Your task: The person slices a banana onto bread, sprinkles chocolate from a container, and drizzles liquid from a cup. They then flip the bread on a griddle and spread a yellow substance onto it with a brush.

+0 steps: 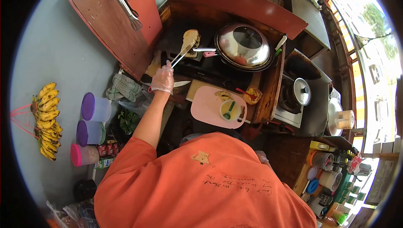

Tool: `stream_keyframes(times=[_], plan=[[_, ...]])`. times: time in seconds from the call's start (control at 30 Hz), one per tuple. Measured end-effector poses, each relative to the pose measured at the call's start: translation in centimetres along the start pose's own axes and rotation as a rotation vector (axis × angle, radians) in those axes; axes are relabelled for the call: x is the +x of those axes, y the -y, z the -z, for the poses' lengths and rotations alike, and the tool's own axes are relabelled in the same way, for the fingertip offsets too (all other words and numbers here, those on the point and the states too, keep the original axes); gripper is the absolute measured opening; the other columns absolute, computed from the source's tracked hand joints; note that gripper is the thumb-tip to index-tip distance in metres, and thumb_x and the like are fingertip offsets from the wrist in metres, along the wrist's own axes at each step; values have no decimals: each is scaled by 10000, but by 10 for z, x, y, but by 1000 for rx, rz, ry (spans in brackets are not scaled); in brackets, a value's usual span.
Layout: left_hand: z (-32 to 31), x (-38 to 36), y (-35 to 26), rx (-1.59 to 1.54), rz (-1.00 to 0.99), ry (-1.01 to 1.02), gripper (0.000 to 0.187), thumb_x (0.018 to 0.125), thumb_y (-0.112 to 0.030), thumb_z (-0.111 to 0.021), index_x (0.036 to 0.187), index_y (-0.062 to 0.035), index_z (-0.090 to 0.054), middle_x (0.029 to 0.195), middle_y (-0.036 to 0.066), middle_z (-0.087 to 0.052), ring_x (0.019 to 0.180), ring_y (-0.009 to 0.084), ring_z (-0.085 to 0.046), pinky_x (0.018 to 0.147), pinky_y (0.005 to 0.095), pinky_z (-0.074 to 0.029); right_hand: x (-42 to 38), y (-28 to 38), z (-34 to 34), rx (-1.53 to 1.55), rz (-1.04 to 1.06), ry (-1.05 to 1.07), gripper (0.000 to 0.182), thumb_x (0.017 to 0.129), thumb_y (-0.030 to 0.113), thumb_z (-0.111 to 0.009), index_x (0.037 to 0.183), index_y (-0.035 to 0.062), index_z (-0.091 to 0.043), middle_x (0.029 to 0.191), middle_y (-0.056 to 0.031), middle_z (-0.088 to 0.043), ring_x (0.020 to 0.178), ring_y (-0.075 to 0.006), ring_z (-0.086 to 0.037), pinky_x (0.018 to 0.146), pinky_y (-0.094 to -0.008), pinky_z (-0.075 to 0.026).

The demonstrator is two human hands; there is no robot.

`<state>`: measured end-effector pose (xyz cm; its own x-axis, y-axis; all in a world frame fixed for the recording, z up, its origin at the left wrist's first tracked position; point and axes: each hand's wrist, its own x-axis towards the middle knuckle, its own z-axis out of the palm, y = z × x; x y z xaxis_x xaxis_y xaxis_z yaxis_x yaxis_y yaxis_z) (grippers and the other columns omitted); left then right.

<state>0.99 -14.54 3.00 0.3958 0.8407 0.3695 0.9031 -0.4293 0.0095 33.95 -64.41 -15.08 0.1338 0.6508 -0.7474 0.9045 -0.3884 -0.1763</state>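
Over the left part of the black stove (202, 75), a pale, browned slice of bread (190, 38) sits at the tips of long silver metal tongs (178, 60). The left hand (163, 80), in a clear plastic glove, is closed around the tongs near their lower end, with the arm stretched forward; whether the tips pinch the bread or only touch it, I cannot tell. The right hand (262, 157), also in clear plastic, shows just a sliver beside the orange shirt (201, 190), so its grip cannot be told.

To the right of the bread, a round pan with a shiny domed metal lid (239, 43) stands on the stove. Just beside the left wrist lies a knife with a bare metal blade (181, 84). Nearer the body, a pink rounded cutting board (202, 107) carries a small white bowl with yellow contents (224, 115), and a green-handled utensil (228, 113) rests in that bowl
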Motion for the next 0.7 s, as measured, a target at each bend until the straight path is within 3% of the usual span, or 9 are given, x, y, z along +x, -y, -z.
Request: stream_keyframes(times=[0.2,0.4,0.7], plan=[[-1,11,11,143,-141,22,373,977,-195,-508,1303,-40,-605,960,95,-689,844,270,-680,687,396,-583,-2,-2,-1,21,28,-21,368,826,408,-622,966,99,-763,1069,-201,-716,1018,-386,-679,866,-461,-540],[9,23,16,221,-271,-26,380,927,-142,-525,1277,-34,-623,911,90,-693,828,243,-682,690,375,-573,2,0,-2,-5,73,-48,375,806,422,-637,924,89,-763,1014,-200,-724,991,-388,-685,849,-455,-545],[39,35,27,186,-349,45,384,925,-184,-567,1270,-25,-618,935,111,-701,859,257,-690,715,399,-566,17,23,9,-1,114,-108,305,804,367,-643,936,121,-766,991,-186,-726,970,-362,-697,824,-445,-548]])
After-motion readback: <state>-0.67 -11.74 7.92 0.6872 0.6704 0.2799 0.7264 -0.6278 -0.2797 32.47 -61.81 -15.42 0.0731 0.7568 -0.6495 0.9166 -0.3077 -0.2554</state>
